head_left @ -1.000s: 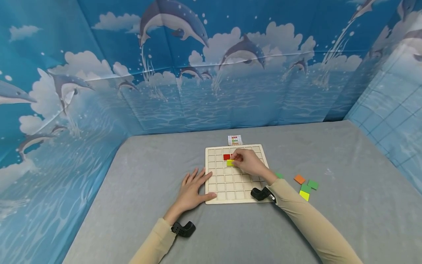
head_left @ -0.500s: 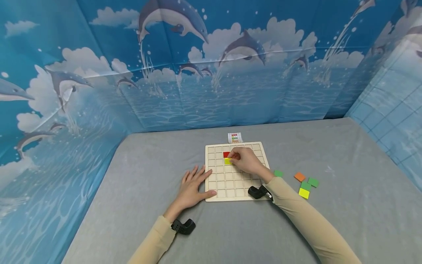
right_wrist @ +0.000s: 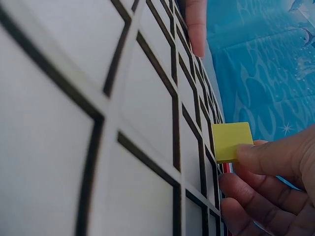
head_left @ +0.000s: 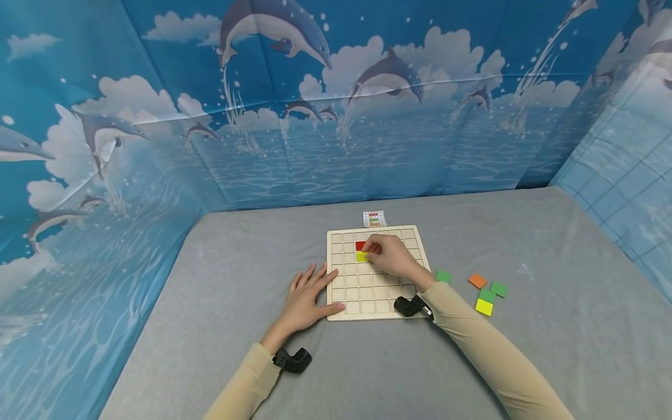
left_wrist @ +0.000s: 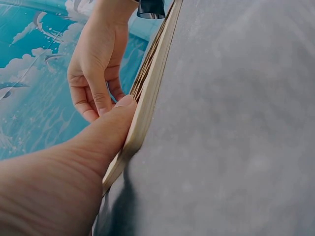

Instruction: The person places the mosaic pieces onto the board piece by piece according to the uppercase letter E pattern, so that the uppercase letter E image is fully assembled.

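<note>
1. In the head view, we see the person's right hand [head_left: 391, 255] over a pale wooden grid board [head_left: 367, 294], thumb and fingers pinched together on a thin yellow square tile [head_left: 362, 256]. That tile is in the upper part of the grid, just on the near side of a red square tile [head_left: 360, 245], which the fingers partly cover.
2. In the same view, we find the left hand [head_left: 304, 306] with its fingers spread apart and gripping nothing; its fingertips and thumb rest on the board's left edge.
3. Beyond the board's far edge we see a small white printed card [head_left: 374, 219] with a coloured grid pattern. Near the right sleeve lie an orange square tile [head_left: 477, 280], a second yellow square tile [head_left: 484, 307] and three green square tiles [head_left: 487, 296], all on a grey cloth-covered table [head_left: 236, 262]. A blue dolphin-print curtain [head_left: 294, 157] hangs behind.
4. In the left wrist view, we see the left thumb across the board's rim and the right hand beyond it, fingers bent inward; what they hold is hidden here.
5. In the right wrist view, the pinch on the yellow tile is plain to us, with a strip of red beside it. We cannot tell whether the tile sits fully in its cell.
</note>
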A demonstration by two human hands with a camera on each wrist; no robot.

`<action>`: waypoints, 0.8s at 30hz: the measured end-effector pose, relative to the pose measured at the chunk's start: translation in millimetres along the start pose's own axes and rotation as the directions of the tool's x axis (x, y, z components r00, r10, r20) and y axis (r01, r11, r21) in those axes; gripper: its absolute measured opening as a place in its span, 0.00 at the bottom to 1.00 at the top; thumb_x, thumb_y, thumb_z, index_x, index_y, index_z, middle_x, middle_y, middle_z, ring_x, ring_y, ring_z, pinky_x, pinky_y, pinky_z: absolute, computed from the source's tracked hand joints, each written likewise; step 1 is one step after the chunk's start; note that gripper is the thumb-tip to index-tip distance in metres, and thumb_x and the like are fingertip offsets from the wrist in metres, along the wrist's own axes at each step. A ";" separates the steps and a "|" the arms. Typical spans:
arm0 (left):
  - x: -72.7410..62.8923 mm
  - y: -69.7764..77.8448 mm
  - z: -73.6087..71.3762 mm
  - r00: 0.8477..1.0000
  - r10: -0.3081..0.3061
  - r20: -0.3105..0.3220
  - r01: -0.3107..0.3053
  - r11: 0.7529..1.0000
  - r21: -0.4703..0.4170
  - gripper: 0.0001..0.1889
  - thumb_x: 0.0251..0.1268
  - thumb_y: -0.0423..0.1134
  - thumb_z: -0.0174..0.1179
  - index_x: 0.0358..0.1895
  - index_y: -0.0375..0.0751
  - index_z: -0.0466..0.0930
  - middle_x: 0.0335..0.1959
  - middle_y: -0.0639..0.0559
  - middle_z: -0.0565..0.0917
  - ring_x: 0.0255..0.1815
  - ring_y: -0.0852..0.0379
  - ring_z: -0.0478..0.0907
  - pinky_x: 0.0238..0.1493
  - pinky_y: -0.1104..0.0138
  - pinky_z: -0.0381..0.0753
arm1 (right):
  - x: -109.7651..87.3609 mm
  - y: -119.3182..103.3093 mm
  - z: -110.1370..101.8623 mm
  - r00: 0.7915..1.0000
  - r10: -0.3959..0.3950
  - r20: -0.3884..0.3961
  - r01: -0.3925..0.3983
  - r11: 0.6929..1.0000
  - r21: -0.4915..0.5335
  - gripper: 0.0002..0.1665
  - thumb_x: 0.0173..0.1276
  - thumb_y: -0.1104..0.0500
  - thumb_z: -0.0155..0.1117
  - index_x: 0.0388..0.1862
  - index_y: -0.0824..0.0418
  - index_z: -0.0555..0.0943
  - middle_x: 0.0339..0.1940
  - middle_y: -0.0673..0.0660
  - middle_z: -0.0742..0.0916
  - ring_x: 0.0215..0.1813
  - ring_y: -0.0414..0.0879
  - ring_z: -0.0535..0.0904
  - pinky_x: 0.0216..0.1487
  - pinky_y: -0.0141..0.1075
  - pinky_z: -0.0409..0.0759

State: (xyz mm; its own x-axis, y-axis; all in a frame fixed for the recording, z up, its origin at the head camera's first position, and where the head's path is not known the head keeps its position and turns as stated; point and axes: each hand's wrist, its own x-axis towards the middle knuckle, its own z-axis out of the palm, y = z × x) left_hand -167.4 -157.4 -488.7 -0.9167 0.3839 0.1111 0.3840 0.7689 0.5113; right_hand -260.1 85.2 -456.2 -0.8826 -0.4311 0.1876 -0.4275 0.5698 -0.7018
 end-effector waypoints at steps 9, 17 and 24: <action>0.3 -1.4 0.3 1.000 0.003 -0.008 -0.003 1.000 0.005 0.41 0.58 0.61 0.61 0.73 0.53 0.60 0.74 0.48 0.54 0.75 0.46 0.42 0.69 0.48 0.36 | 1.8 -1.8 -1.4 1.000 0.009 0.014 -0.009 1.000 0.001 0.02 0.63 0.67 0.65 0.35 0.65 0.83 0.27 0.51 0.82 0.31 0.43 0.77 0.36 0.37 0.75; 0.4 0.3 -2.2 1.000 0.017 -0.013 -0.017 1.000 0.004 0.40 0.58 0.62 0.61 0.73 0.53 0.60 0.74 0.46 0.55 0.75 0.45 0.42 0.68 0.48 0.36 | 1.5 -0.6 -4.0 0.999 0.022 0.028 -0.022 1.000 0.013 0.05 0.63 0.69 0.64 0.38 0.64 0.83 0.29 0.52 0.82 0.31 0.44 0.76 0.36 0.38 0.75; -0.8 1.2 -1.5 1.000 0.008 0.000 -0.008 1.000 -0.003 0.40 0.58 0.62 0.61 0.73 0.54 0.60 0.74 0.48 0.54 0.75 0.47 0.41 0.69 0.49 0.35 | -2.1 1.4 -2.3 1.000 0.000 0.030 0.000 1.000 -0.010 0.07 0.62 0.69 0.64 0.39 0.66 0.84 0.30 0.53 0.81 0.31 0.44 0.75 0.35 0.38 0.74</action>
State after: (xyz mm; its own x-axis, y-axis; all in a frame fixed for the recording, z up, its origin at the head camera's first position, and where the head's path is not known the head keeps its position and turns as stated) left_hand -166.4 -157.6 -486.9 -0.9134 0.3904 0.1150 0.3911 0.7640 0.5132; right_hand -259.3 88.5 -456.0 -0.8764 -0.4516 0.1673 -0.4297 0.5764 -0.6950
